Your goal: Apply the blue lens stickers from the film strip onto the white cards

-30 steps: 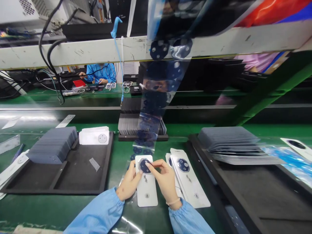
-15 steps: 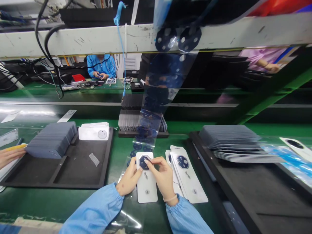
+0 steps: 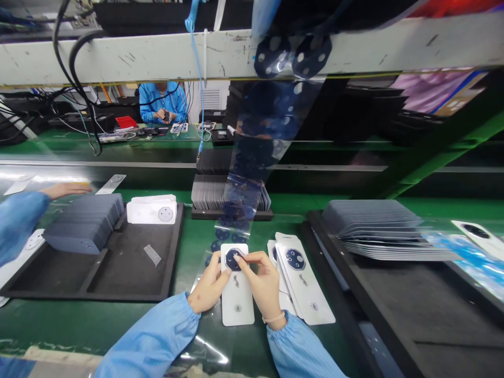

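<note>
A white phone back panel (image 3: 238, 311) lies between my hands in the head view, upright to me. It has dark writing and a small round emblem. On its top end sits a dark blue octagonal camera sticker (image 3: 232, 257) with small holes. My left hand (image 3: 208, 287) grips the panel's left edge, thumb on its face. With its thumb pressed on the sticker, my right hand (image 3: 263, 282) holds the right edge, its curled fingers partly hidden. Just right lies a fanned pile of white panels (image 3: 311, 302) with similar stickers. A clear film strip of blue stickers (image 3: 240, 202) hangs behind the panel.
A black tray (image 3: 173, 273) at left holds grey panels (image 3: 88, 223) and white panels (image 3: 147, 212). A rack of thin sheets (image 3: 208, 191) stands behind. Another tray (image 3: 334, 273) with grey panels is at right. A co-worker's hand (image 3: 66, 190) reaches in from the left.
My hands stay on the panel, the right thumb still on the sticker. At the left, the co-worker's hand has moved farther back, behind the grey panels. The view has shifted slightly.
</note>
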Demonstrator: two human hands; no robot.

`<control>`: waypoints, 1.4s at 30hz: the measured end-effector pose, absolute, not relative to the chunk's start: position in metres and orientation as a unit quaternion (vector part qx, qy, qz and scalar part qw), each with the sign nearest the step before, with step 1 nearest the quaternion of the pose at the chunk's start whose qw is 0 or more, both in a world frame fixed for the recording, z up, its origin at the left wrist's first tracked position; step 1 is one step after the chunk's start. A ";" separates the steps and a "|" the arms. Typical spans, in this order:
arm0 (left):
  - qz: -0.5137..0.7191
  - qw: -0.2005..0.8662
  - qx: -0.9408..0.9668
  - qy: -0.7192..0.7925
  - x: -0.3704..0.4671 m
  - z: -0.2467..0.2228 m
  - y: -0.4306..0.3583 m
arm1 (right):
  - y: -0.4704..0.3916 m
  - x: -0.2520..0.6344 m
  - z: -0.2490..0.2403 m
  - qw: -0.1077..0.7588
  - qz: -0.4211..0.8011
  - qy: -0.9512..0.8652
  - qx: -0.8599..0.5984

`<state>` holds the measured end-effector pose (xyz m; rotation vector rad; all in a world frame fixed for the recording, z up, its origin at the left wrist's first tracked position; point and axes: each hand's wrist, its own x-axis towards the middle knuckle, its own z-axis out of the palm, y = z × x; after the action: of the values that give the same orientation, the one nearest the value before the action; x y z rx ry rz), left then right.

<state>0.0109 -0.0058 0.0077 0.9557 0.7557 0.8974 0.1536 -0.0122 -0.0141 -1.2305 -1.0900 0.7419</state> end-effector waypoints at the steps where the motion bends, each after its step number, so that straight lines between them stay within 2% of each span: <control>1: 0.405 0.725 0.438 0.345 0.011 0.007 -0.006 | -0.012 0.153 -0.014 0.620 0.322 -0.475 -0.535; 20: 0.387 0.697 0.491 0.352 0.009 0.004 -0.006 | -0.014 0.149 -0.012 0.613 0.329 -0.468 -0.546; 27: 0.389 0.713 0.459 0.359 0.010 0.005 -0.006 | -0.017 0.146 -0.010 0.606 0.237 -0.531 -0.543; 42: 0.397 0.700 0.465 0.368 0.013 0.002 -0.007 | -0.019 0.142 -0.008 0.564 0.141 -0.568 -0.582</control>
<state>0.0132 -0.0071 0.0023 1.0366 0.8208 0.8853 0.1423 -0.0192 -0.0077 -1.3702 -1.3360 0.3323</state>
